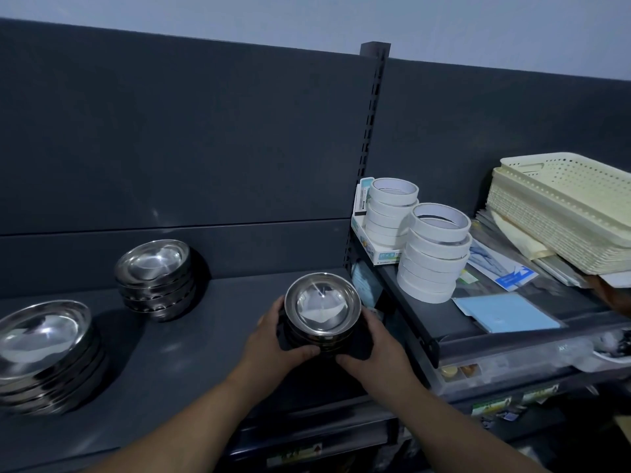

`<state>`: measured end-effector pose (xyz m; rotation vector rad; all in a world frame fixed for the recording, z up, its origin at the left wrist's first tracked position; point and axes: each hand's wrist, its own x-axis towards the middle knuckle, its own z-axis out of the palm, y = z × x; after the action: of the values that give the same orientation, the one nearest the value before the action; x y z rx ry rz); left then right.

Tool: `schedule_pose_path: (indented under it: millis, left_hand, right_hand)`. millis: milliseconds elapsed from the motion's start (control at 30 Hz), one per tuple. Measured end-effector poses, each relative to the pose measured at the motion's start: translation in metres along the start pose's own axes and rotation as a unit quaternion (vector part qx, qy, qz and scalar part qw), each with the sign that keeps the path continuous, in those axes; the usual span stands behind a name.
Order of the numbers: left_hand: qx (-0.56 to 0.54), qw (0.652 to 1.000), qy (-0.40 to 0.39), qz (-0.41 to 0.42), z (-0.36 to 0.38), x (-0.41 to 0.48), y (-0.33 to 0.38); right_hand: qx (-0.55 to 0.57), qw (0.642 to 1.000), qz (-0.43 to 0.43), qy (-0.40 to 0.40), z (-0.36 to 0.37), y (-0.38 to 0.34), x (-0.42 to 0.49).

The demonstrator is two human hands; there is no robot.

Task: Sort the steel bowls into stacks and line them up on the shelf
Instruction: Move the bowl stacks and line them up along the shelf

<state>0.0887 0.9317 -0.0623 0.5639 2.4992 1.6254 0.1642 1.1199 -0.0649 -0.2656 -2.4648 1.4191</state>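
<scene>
Small bowl stack (322, 310), centre of frame on the shelf (205, 336), held low between left hand (273, 339) and right hand (372, 349), fingers curled round it: best slid level, rims nested, into line with middle stack (155, 278) and large stack (47, 353) at left.

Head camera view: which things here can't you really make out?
All in the head view:
- The held stack: bowl count unclear; the left hand, the right hand and shadow cover its lower part.
- The left stack: cut off by the left edge.
- The box: print too small, partly behind the tape rolls.
</scene>
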Motion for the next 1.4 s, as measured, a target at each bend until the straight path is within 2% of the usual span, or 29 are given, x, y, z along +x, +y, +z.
schedule_pose_path:
  millis: [400, 633, 1033, 1233, 1400]
  left_hand:
    - [-0.053, 0.998, -0.013, -0.013, 0.009, -0.006, -0.004]
    - [-0.04, 0.999, 0.004, -0.021, 0.011, -0.017, -0.001]
    - [-0.027, 0.999, 0.021, -0.039, 0.013, -0.029, 0.009]
    - [0.0, 1.0, 0.014, -0.018, 0.005, -0.024, 0.015]
    - [-0.062, 0.998, 0.001, -0.031, 0.004, -0.024, 0.016]
  right_hand:
    - [0.021, 1.0, 0.015, 0.018, 0.001, 0.006, -0.005]
    - [0.019, 0.999, 0.026, 0.017, -0.004, 0.006, -0.015]
    - [0.033, 0.999, 0.018, -0.029, -0.02, 0.001, -0.031]
    - [0.005, 0.999, 0.005, -0.036, -0.023, -0.002, -0.032]
    - [0.011, 0.999, 0.001, -0.039, -0.02, -0.005, -0.03]
